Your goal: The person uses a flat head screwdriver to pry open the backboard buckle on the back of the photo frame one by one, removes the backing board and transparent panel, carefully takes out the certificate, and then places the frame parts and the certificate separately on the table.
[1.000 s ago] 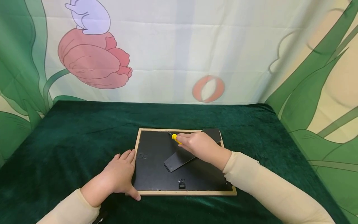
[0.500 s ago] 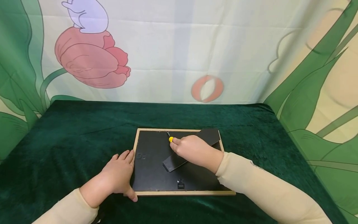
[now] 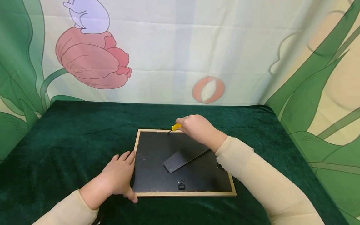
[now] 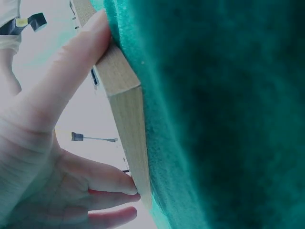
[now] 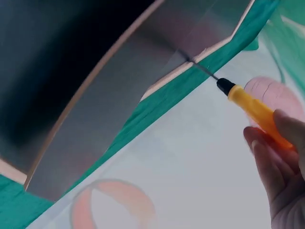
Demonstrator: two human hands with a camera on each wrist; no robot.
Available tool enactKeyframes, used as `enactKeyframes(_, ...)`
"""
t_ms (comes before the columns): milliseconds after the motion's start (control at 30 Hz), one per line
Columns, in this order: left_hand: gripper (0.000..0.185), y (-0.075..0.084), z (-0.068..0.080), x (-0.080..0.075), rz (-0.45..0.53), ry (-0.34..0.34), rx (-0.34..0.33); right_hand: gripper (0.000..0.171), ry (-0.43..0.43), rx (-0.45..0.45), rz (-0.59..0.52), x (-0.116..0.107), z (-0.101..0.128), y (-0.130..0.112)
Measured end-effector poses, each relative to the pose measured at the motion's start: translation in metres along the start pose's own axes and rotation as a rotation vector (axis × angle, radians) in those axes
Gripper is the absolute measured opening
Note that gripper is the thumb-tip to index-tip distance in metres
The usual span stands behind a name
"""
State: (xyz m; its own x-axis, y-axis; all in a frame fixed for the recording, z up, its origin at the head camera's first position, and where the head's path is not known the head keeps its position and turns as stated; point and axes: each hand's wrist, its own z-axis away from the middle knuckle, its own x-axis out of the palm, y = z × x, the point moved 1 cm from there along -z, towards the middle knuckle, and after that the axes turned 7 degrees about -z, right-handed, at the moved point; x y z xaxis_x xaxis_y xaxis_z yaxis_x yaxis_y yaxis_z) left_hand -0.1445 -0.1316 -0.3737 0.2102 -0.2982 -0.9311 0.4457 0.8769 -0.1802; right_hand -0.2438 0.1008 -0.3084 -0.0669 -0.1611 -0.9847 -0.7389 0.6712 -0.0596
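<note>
Frame (image 3: 184, 193): face down, centre of surface (image 3: 70, 131). Stand flap (image 3: 182, 159): on its back. Left hand (image 3: 119, 175): at left edge. Right hand (image 3: 197, 128), screwdriver (image 3: 176, 127): at far edge.

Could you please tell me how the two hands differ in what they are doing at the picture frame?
The left hand lies with straight fingers against the picture frame's left edge; the right hand grips a yellow screwdriver at the far edge. The left holds no tool; the right's tool tip meets the frame's far rim. Both wear beige sleeves.
</note>
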Motion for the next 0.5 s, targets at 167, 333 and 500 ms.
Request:
enactKeyframes(167,0.123,0.000,0.000,0.000,0.001,0.004,0.001,0.020,0.030,0.154,0.008,0.000,-0.002,0.015)
enactKeyframes(333,0.124,0.000,0.000,0.002,0.001,0.007,0.000,0.024,0.040,0.296,-0.039,0.006,0.000,0.027)
enactKeyframes(500,0.124,0.000,-0.001,0.004,0.004,0.020,0.002,0.023,0.059,0.331,-0.141,0.010,0.004,0.036)
